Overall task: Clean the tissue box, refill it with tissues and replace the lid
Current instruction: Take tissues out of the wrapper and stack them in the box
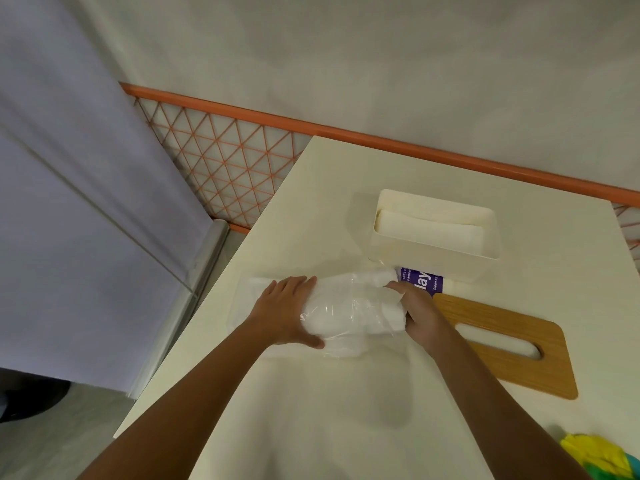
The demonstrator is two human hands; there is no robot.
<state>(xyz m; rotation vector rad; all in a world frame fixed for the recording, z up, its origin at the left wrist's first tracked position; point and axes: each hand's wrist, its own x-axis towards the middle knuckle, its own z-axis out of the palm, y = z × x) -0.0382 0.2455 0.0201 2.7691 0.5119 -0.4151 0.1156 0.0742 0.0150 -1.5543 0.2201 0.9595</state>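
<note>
A: Where is the pack of tissues [349,310]?
B: It lies on the table [346,410], in the middle, in clear plastic. Both hands are on it.
A: How do the hands hold it?
B: The left hand [285,311] is wrapped round the left end, fingers on the far side and thumb on the near side. The right hand [420,315] grips the right end, with its fingers curled into the crinkly plastic there.
A: And the box?
B: The box [426,258] stands just past the pack, far and to the right. It is open on top, and white tissues [429,230] lie inside it. A purple label [424,280] on the pack shows right by the box.
A: Where is the lid?
B: The wooden lid [519,368] lies flat on the table to the right, just beside the right hand. It is not on the box.
A: Anything else?
B: A yellow and green cloth [599,455] peeks in at the near right corner
</note>
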